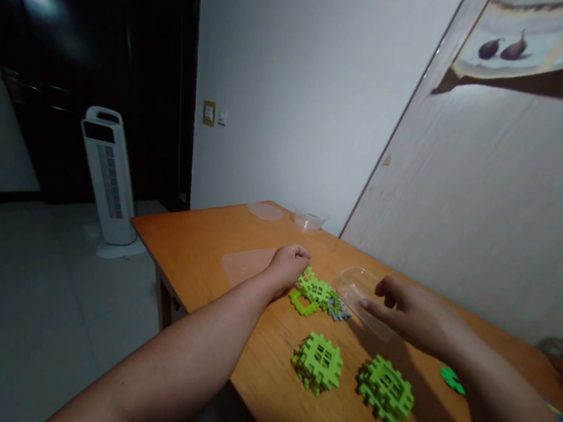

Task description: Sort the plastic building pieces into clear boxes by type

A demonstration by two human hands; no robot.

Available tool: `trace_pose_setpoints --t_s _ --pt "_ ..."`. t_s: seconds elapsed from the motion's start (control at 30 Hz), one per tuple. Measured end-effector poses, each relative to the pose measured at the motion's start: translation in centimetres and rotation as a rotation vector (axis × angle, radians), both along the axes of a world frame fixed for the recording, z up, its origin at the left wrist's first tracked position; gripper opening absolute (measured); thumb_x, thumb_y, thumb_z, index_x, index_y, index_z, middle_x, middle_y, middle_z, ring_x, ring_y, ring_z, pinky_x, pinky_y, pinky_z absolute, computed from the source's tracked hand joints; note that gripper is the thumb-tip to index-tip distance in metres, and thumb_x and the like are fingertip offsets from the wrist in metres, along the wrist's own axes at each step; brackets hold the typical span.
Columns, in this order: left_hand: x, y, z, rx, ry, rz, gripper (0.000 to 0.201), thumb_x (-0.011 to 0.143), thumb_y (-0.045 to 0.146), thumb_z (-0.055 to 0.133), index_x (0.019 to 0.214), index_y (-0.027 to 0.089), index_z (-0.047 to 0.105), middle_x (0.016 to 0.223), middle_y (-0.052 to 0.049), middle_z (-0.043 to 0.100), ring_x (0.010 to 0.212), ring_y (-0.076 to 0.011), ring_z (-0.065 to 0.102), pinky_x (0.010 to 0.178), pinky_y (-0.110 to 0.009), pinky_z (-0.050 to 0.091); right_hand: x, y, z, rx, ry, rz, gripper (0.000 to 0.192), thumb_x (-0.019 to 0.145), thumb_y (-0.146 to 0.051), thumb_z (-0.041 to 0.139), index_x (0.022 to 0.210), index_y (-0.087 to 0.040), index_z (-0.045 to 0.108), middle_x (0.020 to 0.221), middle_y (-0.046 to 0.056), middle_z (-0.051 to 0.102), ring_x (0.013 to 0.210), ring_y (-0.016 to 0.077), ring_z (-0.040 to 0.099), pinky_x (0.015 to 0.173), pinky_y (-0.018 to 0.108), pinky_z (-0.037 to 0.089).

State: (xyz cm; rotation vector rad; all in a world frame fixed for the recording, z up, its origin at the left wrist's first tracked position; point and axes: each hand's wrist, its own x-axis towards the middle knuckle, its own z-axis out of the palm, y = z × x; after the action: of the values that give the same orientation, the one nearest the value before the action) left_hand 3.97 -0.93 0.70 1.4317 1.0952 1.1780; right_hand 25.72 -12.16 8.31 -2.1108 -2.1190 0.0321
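My left hand [288, 266] is at the near side of a small pile, its fingers pinched together at the edge of a lime-green interlocking building piece [307, 278]. Its fingertips are partly hidden. More lime-green pieces [320, 292], a yellow-green square frame piece [303, 304] and a grey piece [339, 309] lie beside it. Over a clear plastic container [354, 282], my right hand [399, 307] hovers with thumb and fingers apart, holding nothing. Two stacks of green window-patterned pieces, a left stack [318, 362] and a right stack [385, 388], sit nearer to me.
A clear rectangular lid [243, 265] lies left of the pile. Farther back are a round lid [265, 211] and a clear bowl [309, 221] by the wall. A bright green piece [453, 380] lies beside my right forearm. A white tower fan [108, 179] stands beyond the wooden table [199, 232].
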Motion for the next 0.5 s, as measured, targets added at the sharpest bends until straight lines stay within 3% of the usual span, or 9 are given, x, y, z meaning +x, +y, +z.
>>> trace_pose_setpoints --t_s 0.17,0.33,0.43,0.5 --pt "-0.5 1.0 -0.9 0.059 0.100 0.110 0.013 0.070 0.012 0.054 0.078 0.015 0.063 0.067 0.000 0.058 0.059 -0.0113 0.052 0.054 -0.021 0.039 1.4 1.2 -2.2 -0.080 -0.091 -0.050 0.031 0.082 -0.049 0.054 0.090 -0.022 0.067 0.083 0.008 0.070 0.070 0.0223 0.063 0.055 0.028 0.033" --pt "-0.6 1.8 -1.6 0.081 0.178 0.153 0.012 0.069 0.011 0.055 0.078 0.016 0.063 0.067 0.000 0.060 0.060 -0.0119 0.053 0.054 -0.021 0.038 2.9 1.8 -2.8 -0.050 -0.120 -0.140 0.025 0.083 -0.042 0.053 0.086 -0.023 0.068 0.082 0.010 0.071 0.072 0.0252 0.063 0.055 0.029 0.031" --pt "-0.6 1.7 -1.3 0.065 0.100 0.145 0.013 0.070 0.012 0.056 0.081 0.015 0.062 0.067 0.001 0.059 0.059 -0.0112 0.054 0.053 -0.020 0.039 3.4 2.0 -2.6 0.033 -0.128 -0.169 0.027 0.082 -0.041 0.053 0.092 -0.021 0.068 0.089 0.011 0.071 0.077 0.0268 0.064 0.056 0.030 0.033" --pt "-0.4 1.3 -0.8 0.054 0.015 0.113 0.014 0.072 0.013 0.056 0.085 0.015 0.061 0.069 0.000 0.060 0.060 -0.0110 0.054 0.054 -0.021 0.041 2.9 1.9 -2.3 0.129 -0.072 -0.118 0.028 0.084 -0.041 0.051 0.095 -0.020 0.067 0.091 0.011 0.071 0.078 0.0252 0.063 0.058 0.030 0.036"
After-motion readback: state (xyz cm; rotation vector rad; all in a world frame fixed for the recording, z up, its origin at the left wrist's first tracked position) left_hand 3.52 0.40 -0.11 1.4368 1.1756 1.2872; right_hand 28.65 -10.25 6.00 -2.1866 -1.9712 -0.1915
